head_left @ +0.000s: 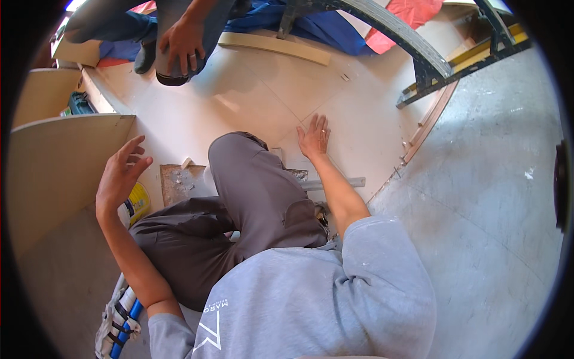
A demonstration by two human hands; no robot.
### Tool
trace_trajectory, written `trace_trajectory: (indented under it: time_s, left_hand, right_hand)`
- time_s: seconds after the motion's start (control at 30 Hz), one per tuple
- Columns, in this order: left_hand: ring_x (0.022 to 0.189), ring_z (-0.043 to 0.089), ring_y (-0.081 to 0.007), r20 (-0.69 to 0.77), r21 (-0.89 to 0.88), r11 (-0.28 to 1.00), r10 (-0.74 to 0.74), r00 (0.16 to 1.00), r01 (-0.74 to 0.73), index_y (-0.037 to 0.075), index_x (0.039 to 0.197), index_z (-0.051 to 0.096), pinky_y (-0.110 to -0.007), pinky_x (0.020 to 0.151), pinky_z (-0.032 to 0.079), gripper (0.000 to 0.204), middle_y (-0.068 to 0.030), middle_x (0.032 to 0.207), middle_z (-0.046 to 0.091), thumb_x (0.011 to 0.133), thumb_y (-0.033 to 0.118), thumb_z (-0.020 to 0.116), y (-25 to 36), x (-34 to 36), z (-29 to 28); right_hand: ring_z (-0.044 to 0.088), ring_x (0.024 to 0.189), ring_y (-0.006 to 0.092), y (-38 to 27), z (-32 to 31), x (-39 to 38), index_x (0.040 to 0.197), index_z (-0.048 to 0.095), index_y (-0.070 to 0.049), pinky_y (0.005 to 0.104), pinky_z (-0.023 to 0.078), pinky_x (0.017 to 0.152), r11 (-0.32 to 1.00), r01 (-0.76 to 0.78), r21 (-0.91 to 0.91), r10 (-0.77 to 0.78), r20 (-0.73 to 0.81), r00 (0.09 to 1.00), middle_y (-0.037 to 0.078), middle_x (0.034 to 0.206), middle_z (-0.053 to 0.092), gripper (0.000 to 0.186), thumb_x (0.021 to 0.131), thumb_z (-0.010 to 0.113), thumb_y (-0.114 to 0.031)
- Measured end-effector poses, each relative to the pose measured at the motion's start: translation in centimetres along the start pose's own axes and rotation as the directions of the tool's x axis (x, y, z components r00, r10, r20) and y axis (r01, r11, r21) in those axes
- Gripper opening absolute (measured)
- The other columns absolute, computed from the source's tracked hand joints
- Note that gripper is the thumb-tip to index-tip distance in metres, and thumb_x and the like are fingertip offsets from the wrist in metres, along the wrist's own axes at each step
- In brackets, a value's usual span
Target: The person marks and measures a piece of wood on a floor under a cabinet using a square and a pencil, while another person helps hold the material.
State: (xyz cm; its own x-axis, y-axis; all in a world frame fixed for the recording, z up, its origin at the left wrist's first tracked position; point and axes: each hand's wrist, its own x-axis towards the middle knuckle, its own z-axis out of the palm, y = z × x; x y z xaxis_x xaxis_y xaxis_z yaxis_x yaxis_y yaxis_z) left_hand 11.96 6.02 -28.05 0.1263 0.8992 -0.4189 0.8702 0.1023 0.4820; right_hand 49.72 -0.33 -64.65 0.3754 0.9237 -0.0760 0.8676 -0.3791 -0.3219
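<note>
My left hand (119, 176) is raised on the left with its fingers apart and nothing in it. Just behind it shows a yellow and white bucket (138, 200), partly covered by my arm. Ahead of my raised knee, my right hand (314, 139) is spread palm down over the pale tiled floor (263, 113), near a joint between tiles. Whether it touches the floor I cannot tell. A grey flat bar (350, 183) lies by my right forearm, partly hidden by it. Left of my knee is a rough, mortar-smeared patch (179, 184) with a small wooden piece (186, 163) at its edge.
Another person's hand (182, 43) rests on their knee at the far left. A ladder (418, 51) stands at the far right. A wooden strip (275, 48) lies by blue sheeting (329, 30). Board panels (66, 161) rise at left; a grey wall (478, 179) is at right.
</note>
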Motion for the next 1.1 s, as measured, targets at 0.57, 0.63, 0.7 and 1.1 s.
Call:
trace_trajectory:
  time_s: [0.57, 0.63, 0.7, 1.1]
  left_hand:
    - [0.097, 0.061, -0.0324, -0.096, 0.324, 0.944, 0.098, 0.990, -0.062, 0.003, 0.123, 0.056, -0.040, 0.085, 0.049, 0.048, -0.0193, 0.107, 0.063, 0.083, 0.026, 0.068, -0.3, -0.6, 2.2]
    - [0.103, 0.059, -0.0343, 0.075, 0.371, 0.904, 0.199, 0.977, -0.213, 0.005, 0.118, 0.056, -0.042, 0.087, 0.047, 0.045, -0.0174, 0.106, 0.062, 0.080, 0.027, 0.068, 1.9, -1.2, 5.2]
    - [0.106, 0.058, -0.0335, 0.289, 0.117, 0.878, 0.417, 0.862, -0.464, 0.003, 0.118, 0.055, -0.042, 0.087, 0.048, 0.045, -0.0173, 0.107, 0.062, 0.084, 0.031, 0.066, 5.8, -2.3, 6.7]
    - [0.087, 0.065, -0.0309, 0.114, 0.483, 0.833, 0.245, 0.963, -0.269, 0.004, 0.099, 0.056, -0.043, 0.071, 0.052, 0.039, -0.0139, 0.090, 0.062, 0.079, 0.034, 0.070, 1.5, 1.3, 8.1]
  right_hand:
    - [0.040, 0.126, 0.0436, 9.8, -3.9, -0.5, 0.133, 0.042, 0.000, 0.0472, 0.036, 0.105, 0.923, 0.374, -0.087, -0.269, 0.549, 0.791, 0.028, 0.142, 0.036, 0.061, 0.081, 0.065, -0.021]
    - [0.040, 0.127, 0.0422, 10.0, -4.4, -0.8, 0.133, 0.042, -0.001, 0.0448, 0.038, 0.105, 0.912, 0.402, -0.083, -0.278, 0.596, 0.753, 0.027, 0.143, 0.033, 0.062, 0.080, 0.067, -0.021]
    - [0.040, 0.128, 0.0410, 10.1, -5.1, -0.4, 0.134, 0.042, -0.002, 0.0432, 0.039, 0.104, 0.891, 0.442, -0.099, -0.293, 0.619, 0.728, 0.025, 0.145, 0.032, 0.061, 0.080, 0.067, -0.020]
    - [0.046, 0.124, 0.0431, 11.9, -2.3, 1.1, 0.142, 0.036, -0.005, 0.0427, 0.044, 0.100, 0.844, 0.516, -0.145, -0.207, 0.800, 0.564, 0.027, 0.151, 0.018, 0.077, 0.079, 0.068, -0.036]
